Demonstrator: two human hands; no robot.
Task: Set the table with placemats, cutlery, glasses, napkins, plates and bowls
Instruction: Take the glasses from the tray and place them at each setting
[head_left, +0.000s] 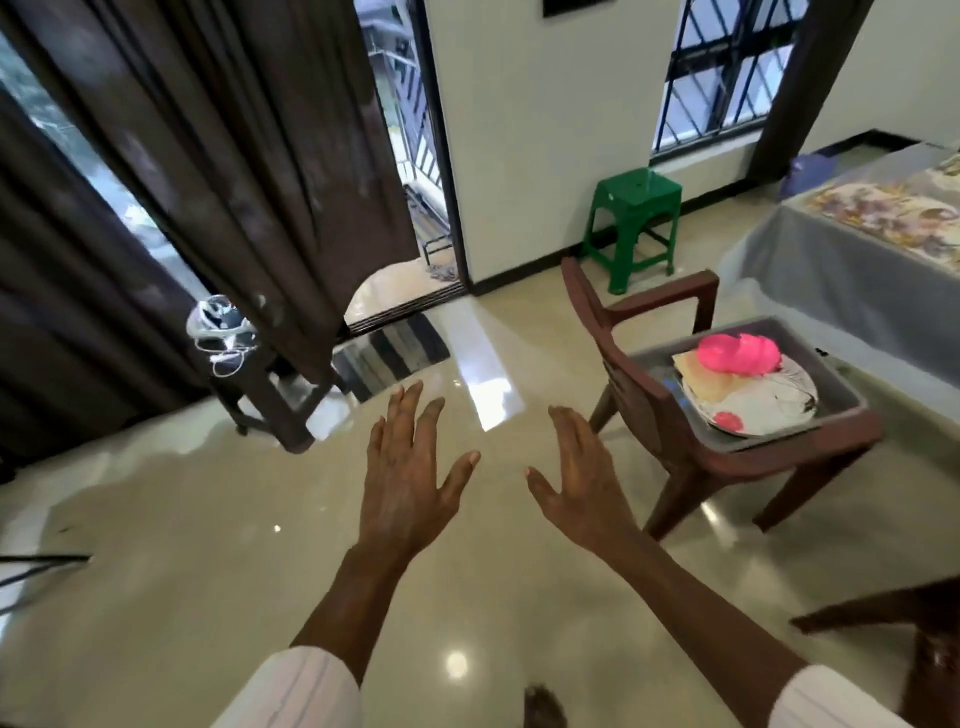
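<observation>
My left hand (410, 473) and my right hand (582, 473) are stretched out in front of me over the shiny floor, fingers straight and spread, holding nothing. To the right, a brown plastic chair (649, 415) carries a grey tray (841, 400). In the tray lie plates (763, 410), pink bowls (737, 353) and a folded beige piece (691, 369). At the far right stands the table (831, 270) under a grey cloth, with a patterned placemat (883, 213) on top.
A green plastic stool (634, 218) stands by the wall under the window. Dark curtains (182, 182) hang at the left over a small dark table (270, 400) with a bag on it. Another brown chair's arm (883, 613) juts in at the lower right.
</observation>
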